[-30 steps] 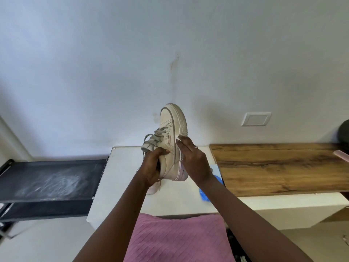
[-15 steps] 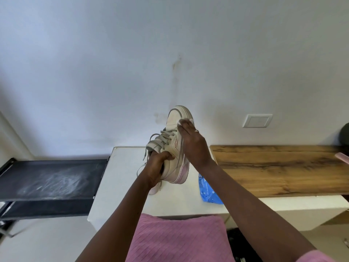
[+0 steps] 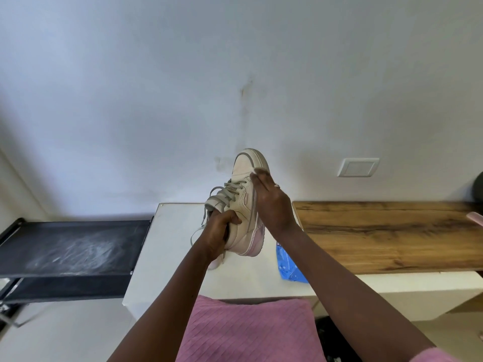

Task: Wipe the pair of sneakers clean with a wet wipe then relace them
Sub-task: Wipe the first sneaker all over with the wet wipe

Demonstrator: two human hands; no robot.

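Cream leather fills the middle of the head view: one sneaker (image 3: 243, 202) is held up over the white table (image 3: 177, 231), toe pointing at the wall. My left hand (image 3: 218, 231) grips it at the collar, fingers curled round the heel end. My right hand (image 3: 271, 202) lies nearly straight-fingered against the side near the toe, pressing. A pale scrap at my fingertips (image 3: 257, 176) is probably the wet wipe, though too little shows to be sure. The grey laces (image 3: 230, 194) are still threaded, with loose ends hanging. A pink-soled bit below my left wrist looks like the second sneaker (image 3: 215, 263), resting on the table. The blue wipe packet (image 3: 288, 262) lies just beside my right forearm. I judge the wiping of the first shoe is under way. The other shoe and all the relacing are left.
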